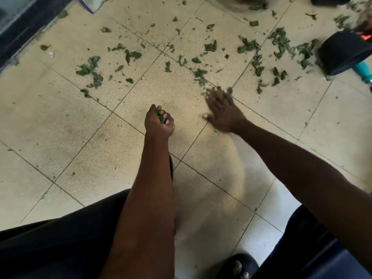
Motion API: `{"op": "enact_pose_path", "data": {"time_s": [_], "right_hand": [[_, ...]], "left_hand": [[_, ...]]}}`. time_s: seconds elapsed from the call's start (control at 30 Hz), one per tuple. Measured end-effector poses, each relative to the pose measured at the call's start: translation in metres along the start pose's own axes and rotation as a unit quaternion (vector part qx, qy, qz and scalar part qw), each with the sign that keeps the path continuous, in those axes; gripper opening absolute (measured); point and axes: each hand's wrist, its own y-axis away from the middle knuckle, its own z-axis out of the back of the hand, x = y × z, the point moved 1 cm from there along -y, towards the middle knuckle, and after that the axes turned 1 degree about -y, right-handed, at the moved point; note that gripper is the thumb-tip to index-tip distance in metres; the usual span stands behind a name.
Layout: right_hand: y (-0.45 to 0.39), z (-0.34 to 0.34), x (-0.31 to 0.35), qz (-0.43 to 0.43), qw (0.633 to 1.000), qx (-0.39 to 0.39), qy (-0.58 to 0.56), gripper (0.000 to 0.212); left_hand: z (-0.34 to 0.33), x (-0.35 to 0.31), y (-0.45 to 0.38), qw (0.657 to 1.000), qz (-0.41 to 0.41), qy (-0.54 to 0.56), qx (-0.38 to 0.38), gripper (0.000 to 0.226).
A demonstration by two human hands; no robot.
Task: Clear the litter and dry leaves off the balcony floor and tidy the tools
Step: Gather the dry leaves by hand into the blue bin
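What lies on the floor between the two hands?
Head view: bare beige tile with one grout line between the left hand, which grips green leaves, and the open right hand; no leaves there.

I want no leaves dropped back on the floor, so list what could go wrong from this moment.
1. The left hand grips a wad of leaves that pokes out between the fingers; bits may fall if more are added.
2. The right hand is open and blurred near the scattered leaves; a quick sweep might crumble or spread them.
3. Leaves lie against the dark container at right and could be missed.
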Motion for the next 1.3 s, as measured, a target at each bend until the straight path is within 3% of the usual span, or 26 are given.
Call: {"op": "enact_pose_path", "data": {"time_s": [0.1, 0.13, 0.2, 0.3, 0.43, 0.5, 0.63, 0.73, 0.87, 0.93, 1.07, 1.2, 1.3], "right_hand": [[0.007, 0.009, 0.000, -0.103, 0.983, -0.081, -0.125, 0.075], [0.017, 0.003, 0.008, -0.160, 0.961, -0.120, -0.188, 0.074], [0.046, -0.016, 0.034, -0.312, 0.883, -0.157, -0.312, 0.075], [0.076, -0.041, 0.087, -0.496, 0.763, -0.115, -0.400, 0.082], [0.042, -0.032, 0.133, -0.541, 0.732, -0.072, -0.407, 0.088], [0.008, -0.021, 0.128, -0.525, 0.744, -0.059, -0.409, 0.090], [-0.052, 0.004, 0.073, -0.397, 0.820, -0.119, -0.394, 0.087], [-0.036, 0.009, 0.048, -0.405, 0.824, -0.171, -0.358, 0.083], [0.035, -0.031, 0.084, -0.460, 0.810, -0.096, -0.350, 0.084], [0.047, -0.045, 0.105, -0.440, 0.836, -0.067, -0.322, 0.087], [-0.006, -0.023, 0.090, -0.299, 0.910, -0.041, -0.283, 0.087], [-0.029, 0.002, 0.059, -0.160, 0.954, -0.068, -0.244, 0.079], [0.009, -0.009, 0.075, 0.058, 0.986, -0.008, -0.156, 0.075]], "left_hand": [[0.003, 0.005, -0.001, 1.000, 0.008, 0.003, -0.006, 0.035], [0.003, 0.006, -0.002, 1.000, 0.012, 0.006, -0.007, 0.035], [-0.001, 0.010, -0.002, 1.000, 0.018, 0.009, -0.011, 0.035], [-0.011, 0.014, -0.001, 1.000, 0.023, 0.002, -0.010, 0.033], [-0.019, 0.013, -0.002, 1.000, 0.019, -0.006, 0.000, 0.034], [-0.018, 0.011, -0.002, 1.000, 0.018, -0.007, 0.006, 0.035], [-0.009, 0.006, -0.006, 1.000, 0.008, -0.002, 0.007, 0.035], [0.000, 0.006, -0.009, 1.000, 0.009, -0.003, -0.004, 0.035], [0.000, 0.009, -0.009, 1.000, 0.023, -0.005, -0.020, 0.035], [-0.008, 0.012, -0.007, 0.999, 0.032, -0.004, -0.016, 0.035], [-0.020, 0.015, -0.004, 1.000, 0.026, 0.000, 0.013, 0.035], [-0.019, 0.017, -0.003, 1.000, 0.022, -0.003, 0.016, 0.036], [-0.021, 0.022, -0.001, 0.999, 0.026, -0.021, 0.007, 0.036]]}}
